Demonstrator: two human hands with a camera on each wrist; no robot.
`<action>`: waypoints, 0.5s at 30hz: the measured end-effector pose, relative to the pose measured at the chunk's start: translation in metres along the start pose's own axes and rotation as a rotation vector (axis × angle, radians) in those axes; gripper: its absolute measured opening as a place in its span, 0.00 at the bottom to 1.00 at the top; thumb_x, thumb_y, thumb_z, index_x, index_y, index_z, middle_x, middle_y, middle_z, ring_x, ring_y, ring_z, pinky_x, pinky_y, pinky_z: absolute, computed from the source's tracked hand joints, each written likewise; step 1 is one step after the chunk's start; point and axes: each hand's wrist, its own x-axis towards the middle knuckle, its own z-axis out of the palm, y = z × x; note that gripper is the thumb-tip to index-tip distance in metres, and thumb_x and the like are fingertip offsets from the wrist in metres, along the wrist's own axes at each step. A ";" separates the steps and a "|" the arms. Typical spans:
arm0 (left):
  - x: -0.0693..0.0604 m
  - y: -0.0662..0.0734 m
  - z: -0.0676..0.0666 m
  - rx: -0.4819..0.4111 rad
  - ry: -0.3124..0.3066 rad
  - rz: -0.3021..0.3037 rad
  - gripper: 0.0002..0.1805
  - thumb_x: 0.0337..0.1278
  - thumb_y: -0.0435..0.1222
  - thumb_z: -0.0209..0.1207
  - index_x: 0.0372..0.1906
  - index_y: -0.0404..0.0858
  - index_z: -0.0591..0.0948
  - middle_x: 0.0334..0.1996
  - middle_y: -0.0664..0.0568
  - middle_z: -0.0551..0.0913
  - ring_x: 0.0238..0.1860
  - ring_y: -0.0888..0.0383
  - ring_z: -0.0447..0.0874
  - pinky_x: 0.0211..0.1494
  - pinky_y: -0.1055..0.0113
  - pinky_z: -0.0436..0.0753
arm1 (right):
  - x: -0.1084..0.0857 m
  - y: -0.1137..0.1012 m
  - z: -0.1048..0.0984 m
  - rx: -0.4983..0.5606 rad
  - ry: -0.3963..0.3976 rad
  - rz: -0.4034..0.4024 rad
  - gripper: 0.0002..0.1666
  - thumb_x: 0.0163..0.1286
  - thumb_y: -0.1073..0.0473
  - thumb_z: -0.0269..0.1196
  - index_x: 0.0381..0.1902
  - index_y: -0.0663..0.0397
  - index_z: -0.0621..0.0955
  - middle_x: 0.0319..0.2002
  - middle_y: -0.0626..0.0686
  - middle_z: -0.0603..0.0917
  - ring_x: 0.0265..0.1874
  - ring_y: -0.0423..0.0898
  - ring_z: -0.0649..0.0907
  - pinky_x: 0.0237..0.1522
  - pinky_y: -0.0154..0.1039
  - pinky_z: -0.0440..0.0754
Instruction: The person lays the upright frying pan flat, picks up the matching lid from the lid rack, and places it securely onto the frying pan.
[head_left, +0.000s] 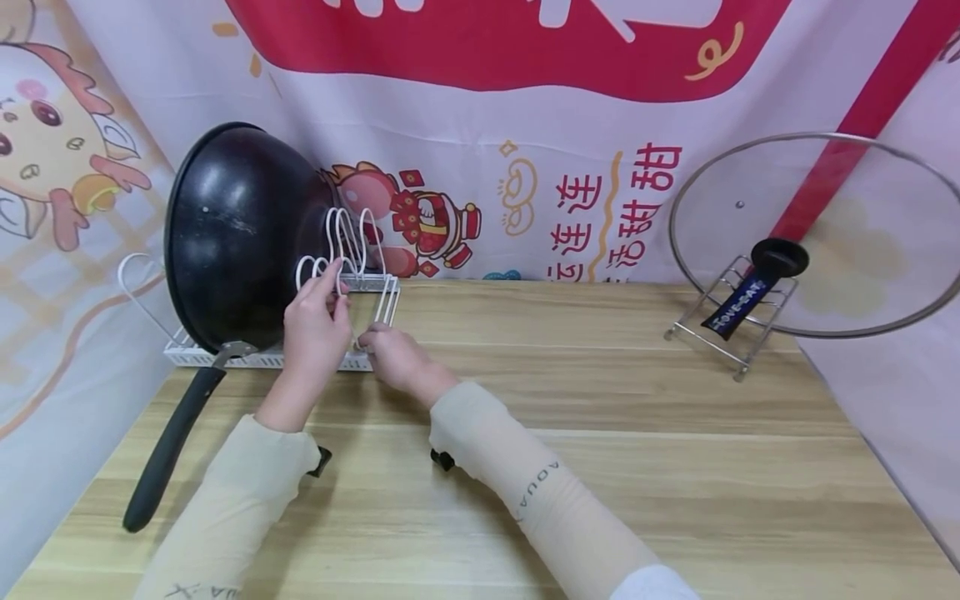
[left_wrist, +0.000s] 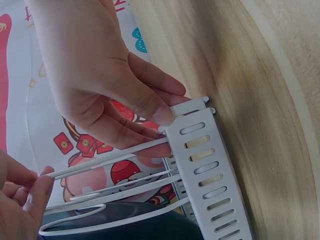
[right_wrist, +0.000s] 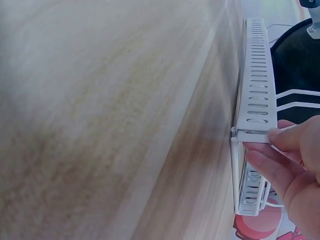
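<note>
A white pan rack stands at the back left, with slotted base rails (left_wrist: 212, 172) and looped wire dividers (head_left: 368, 223). With fingers and thumb my left hand (head_left: 318, 321) pinches one wire divider (left_wrist: 112, 156) near its upper loop. Lower down, my right hand (head_left: 401, 358) grips the near right end of the rack's front rail (right_wrist: 257, 95), where a wire's foot meets it. Its thumb lies on the rail end, and fingers are below. A black wok (head_left: 232, 225) leans on its side among the dividers, left of both hands; its bottom faces right.
The wok's long black handle (head_left: 172, 450) juts over the wooden table (head_left: 570, 500) toward the front left. At the right, a glass lid (head_left: 862, 275) with a black knob handle (head_left: 757, 283) stands in a small wire stand (head_left: 708, 342). A printed cloth (head_left: 465, 167) hangs behind.
</note>
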 end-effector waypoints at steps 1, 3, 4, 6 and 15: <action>0.000 0.000 0.000 0.000 -0.001 -0.002 0.26 0.65 0.18 0.55 0.68 0.28 0.75 0.39 0.35 0.80 0.42 0.39 0.85 0.51 0.45 0.84 | 0.000 0.000 -0.001 0.002 -0.001 0.003 0.18 0.72 0.70 0.62 0.58 0.59 0.84 0.57 0.55 0.83 0.55 0.46 0.83 0.57 0.29 0.78; 0.000 0.000 0.000 0.002 -0.003 -0.004 0.26 0.66 0.19 0.55 0.68 0.28 0.75 0.40 0.35 0.80 0.43 0.39 0.85 0.52 0.45 0.83 | 0.000 0.001 -0.001 0.005 -0.004 0.009 0.18 0.72 0.70 0.62 0.58 0.59 0.84 0.57 0.54 0.83 0.54 0.46 0.83 0.56 0.28 0.78; 0.000 0.000 0.001 0.002 -0.003 -0.005 0.26 0.66 0.19 0.55 0.69 0.29 0.75 0.40 0.35 0.80 0.43 0.39 0.85 0.52 0.45 0.83 | 0.000 0.001 -0.001 0.008 -0.005 0.012 0.18 0.72 0.70 0.61 0.58 0.59 0.84 0.57 0.54 0.83 0.54 0.46 0.83 0.56 0.28 0.78; 0.000 0.000 0.001 0.002 -0.002 -0.004 0.26 0.66 0.19 0.55 0.69 0.29 0.75 0.40 0.35 0.80 0.43 0.39 0.85 0.52 0.45 0.83 | 0.000 0.001 -0.002 0.011 -0.006 0.017 0.18 0.72 0.70 0.61 0.58 0.59 0.84 0.57 0.54 0.82 0.54 0.46 0.83 0.56 0.28 0.78; 0.001 -0.003 0.001 -0.001 0.014 0.015 0.25 0.65 0.19 0.56 0.67 0.28 0.76 0.39 0.36 0.81 0.41 0.40 0.85 0.50 0.46 0.84 | 0.001 0.000 -0.002 0.021 -0.007 0.015 0.18 0.71 0.71 0.62 0.58 0.58 0.84 0.57 0.54 0.83 0.55 0.46 0.83 0.56 0.29 0.78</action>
